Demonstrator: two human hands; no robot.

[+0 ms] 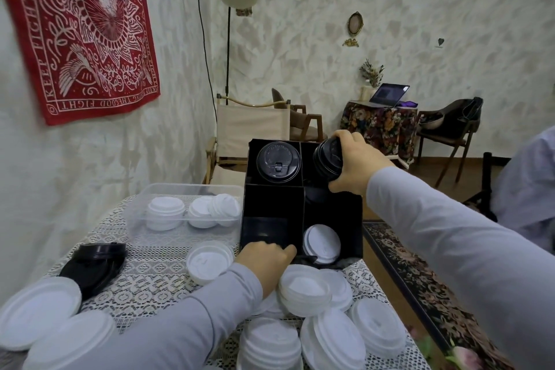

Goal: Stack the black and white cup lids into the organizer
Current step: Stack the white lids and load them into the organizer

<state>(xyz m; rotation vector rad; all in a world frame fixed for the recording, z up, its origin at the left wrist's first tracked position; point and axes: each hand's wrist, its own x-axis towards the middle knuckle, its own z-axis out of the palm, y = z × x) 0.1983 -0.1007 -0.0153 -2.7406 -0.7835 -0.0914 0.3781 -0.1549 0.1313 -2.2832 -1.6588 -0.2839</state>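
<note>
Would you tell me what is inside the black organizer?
Black lids sit in its back-left compartment; white lids lean front-right. The right hand grips a black lid stack back-right, hiding what lies beneath.

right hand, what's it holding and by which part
The right hand grips a stack of black lids by its side, fingers over the top, thumb underneath, above the back right compartment of the organizer.
</note>
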